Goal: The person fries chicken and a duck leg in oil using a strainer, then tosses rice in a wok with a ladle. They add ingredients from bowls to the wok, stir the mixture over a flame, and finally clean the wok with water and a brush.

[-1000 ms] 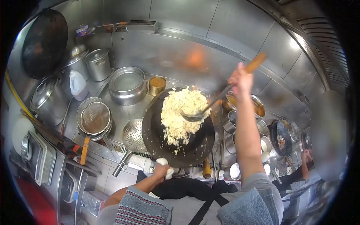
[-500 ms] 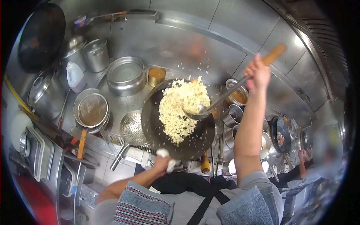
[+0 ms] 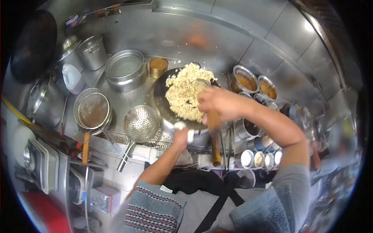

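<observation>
A black wok point(image 3: 160, 93) holds a large heap of yellowish fried rice point(image 3: 184, 97). My left hand point(image 3: 180, 139) is closed around a folded white cloth point(image 3: 190, 136) at the wok's near rim; the cloth and fingers hide what lies beneath. Over the right side of the wok, my right hand point(image 3: 221, 103) is wrapped around a ladle, its wooden handle point(image 3: 213, 122) pointing down toward me. The ladle's metal bowl point(image 3: 203, 82) rests in the rice, partly hidden by my hand. Some grains are in the air behind the wok.
Left of the wok are a perforated skimmer point(image 3: 142, 123), a wooden-handled strainer point(image 3: 92, 110), a large metal pot point(image 3: 124, 70) and a tin can point(image 3: 158, 67). To the right stand sauce containers point(image 3: 245, 79) and several small white cups point(image 3: 247, 158). Another person's arm point(image 3: 315, 155) shows at far right.
My right hand has come down from high on the right to over the wok, swinging the ladle handle toward me. The wok now sits flatter and farther back, the left hand following forward.
</observation>
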`<state>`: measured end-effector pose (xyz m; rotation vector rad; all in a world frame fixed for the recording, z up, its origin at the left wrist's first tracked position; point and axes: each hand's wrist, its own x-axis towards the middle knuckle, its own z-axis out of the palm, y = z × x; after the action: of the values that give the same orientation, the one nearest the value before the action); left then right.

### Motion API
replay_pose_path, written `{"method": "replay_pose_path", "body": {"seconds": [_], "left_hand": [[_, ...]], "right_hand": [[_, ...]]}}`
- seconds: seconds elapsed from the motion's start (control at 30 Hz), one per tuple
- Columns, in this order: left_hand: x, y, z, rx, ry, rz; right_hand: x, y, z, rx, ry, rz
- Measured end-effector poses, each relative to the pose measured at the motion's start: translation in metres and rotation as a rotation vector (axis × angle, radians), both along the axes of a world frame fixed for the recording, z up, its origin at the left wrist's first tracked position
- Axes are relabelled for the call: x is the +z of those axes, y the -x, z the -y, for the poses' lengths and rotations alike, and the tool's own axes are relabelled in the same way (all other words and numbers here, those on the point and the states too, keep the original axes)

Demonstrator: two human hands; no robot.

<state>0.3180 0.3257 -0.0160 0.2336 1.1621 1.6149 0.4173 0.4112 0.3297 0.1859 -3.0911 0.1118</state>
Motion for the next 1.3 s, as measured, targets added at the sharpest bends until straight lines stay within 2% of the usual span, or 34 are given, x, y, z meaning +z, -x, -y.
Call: {"method": "replay_pose_path", "body": {"seconds": [0.03,0.07,0.1,0.17,0.2,0.23,0.3,0.33,0.37,0.43,0.47,0.5,0.57,0.67,0.8,0.87,0.9,0.93,1.0,1.03,1.1,1.17,1.23,1.3], "left_hand": [[0.029,0.009,-0.014,-0.024,0.016,0.051],[-0.001,0.019,-0.035,-0.147,0.025,0.188],[-0.002,0.020,-0.031,-0.179,0.021,0.114],[0.016,0.029,0.013,-0.302,0.023,0.122],[0.009,0.041,0.037,-0.403,0.103,0.182],[0.012,0.048,0.065,-0.365,0.037,0.192],[0.023,0.070,0.108,-0.290,0.102,0.189],[0.025,0.077,0.121,-0.199,0.117,0.103],[0.012,0.091,0.132,-0.202,0.089,0.051],[0.022,0.102,0.139,-0.177,0.021,-0.003],[0.029,0.101,0.133,-0.127,0.015,-0.024],[0.030,0.103,0.128,-0.130,0.018,-0.033],[0.017,0.108,0.115,-0.164,0.028,-0.067],[0.019,0.085,0.083,-0.118,0.104,-0.032],[0.028,0.047,0.038,-0.307,0.115,0.152],[0.028,0.032,0.013,-0.407,0.083,0.209],[0.012,0.033,0.000,-0.454,0.006,0.220],[0.026,0.025,-0.004,-0.375,0.066,0.221],[0.049,0.016,-0.008,-0.300,0.125,0.231],[0.053,0.015,-0.009,-0.271,0.175,0.220],[0.053,0.019,-0.014,-0.246,0.219,0.201],[0.030,0.031,-0.030,-0.320,0.212,0.185],[0.006,0.040,-0.049,-0.327,0.233,0.141],[-0.019,0.036,-0.055,-0.291,0.177,0.225]], "right_hand": [[-0.008,-0.026,0.027,-0.087,-0.205,0.042],[-0.031,-0.052,0.036,-0.228,-0.220,0.190],[-0.056,-0.081,0.033,-0.359,-0.239,0.349],[-0.111,-0.146,0.004,-0.630,0.674,0.700],[-0.163,-0.198,-0.014,-0.739,0.757,0.676],[-0.200,-0.235,-0.021,-0.849,0.831,0.651],[-0.181,-0.235,0.005,-1.033,0.336,0.417],[-0.183,-0.236,0.003,-0.938,0.174,0.256],[-0.172,-0.225,0.011,-0.945,0.186,0.246],[-0.131,-0.195,0.023,-1.087,0.028,0.420],[-0.145,-0.204,0.009,-1.049,-0.145,0.422],[-0.153,-0.213,-0.010,-1.074,-0.142,0.427],[-0.169,-0.224,-0.051,-1.251,0.083,0.479],[-0.177,-0.192,-0.059,-1.125,0.068,0.411],[-0.181,-0.114,-0.053,-1.233,0.351,0.267],[-0.223,-0.083,-0.064,-1.156,0.410,-0.026],[-0.254,-0.067,-0.078,-1.130,0.403,-0.086],[-0.274,-0.052,-0.086,-1.100,0.395,-0.142],[-0.259,-0.027,-0.061,-1.125,0.424,0.020],[-0.264,-0.028,-0.047,-1.082,0.429,0.003],[-0.229,-0.049,-0.003,-1.059,0.500,0.159],[-0.228,-0.098,0.015,-1.028,0.369,0.327],[-0.195,-0.140,0.028,-0.991,0.246,0.466],[-0.179,-0.168,0.027,-1.006,0.170,0.470]]}}
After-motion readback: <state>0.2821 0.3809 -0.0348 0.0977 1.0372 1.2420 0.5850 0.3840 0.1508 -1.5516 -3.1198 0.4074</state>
